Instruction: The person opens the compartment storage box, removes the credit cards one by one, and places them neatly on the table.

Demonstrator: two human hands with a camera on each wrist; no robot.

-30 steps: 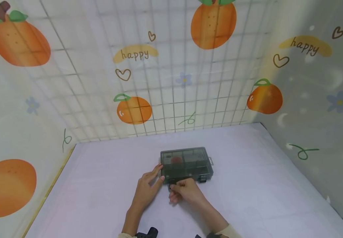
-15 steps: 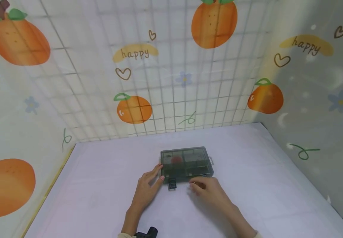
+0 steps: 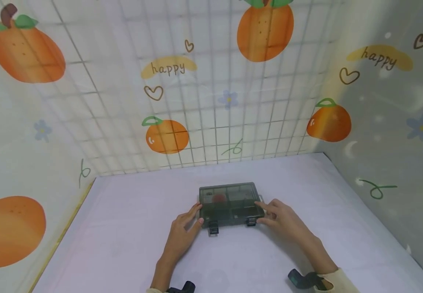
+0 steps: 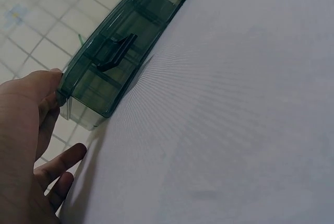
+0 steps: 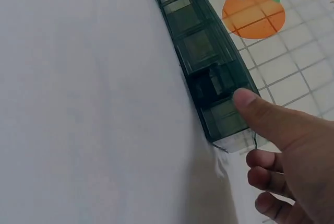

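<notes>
A dark green see-through plastic compartment box [image 3: 238, 195] lies on the table with its lid down. My left hand [image 3: 181, 232] holds its left end, thumb at the front corner and fingers along the side. Its left latch [image 3: 213, 229] sticks out from the front, also in the left wrist view as a latch [image 4: 117, 54]. My right hand [image 3: 286, 219] holds the right front corner, index finger on the lid's edge. In the right wrist view its thumb [image 5: 255, 106] presses beside the right latch [image 5: 211, 83], which sits against the front. A reddish shape [image 3: 218, 198] shows through the lid.
A white tabletop [image 3: 134, 203] surrounds the box. Behind it and along both sides hang printed curtains with oranges [image 3: 167, 137] and the word happy. A pale loop [image 3: 261, 198] juts from the box's right end. Dark wrist cameras [image 3: 301, 278] sit at both cuffs.
My right hand has moved from the left latch, along the box's front, to the right corner and taken hold there. The left hand and the box have stayed put.
</notes>
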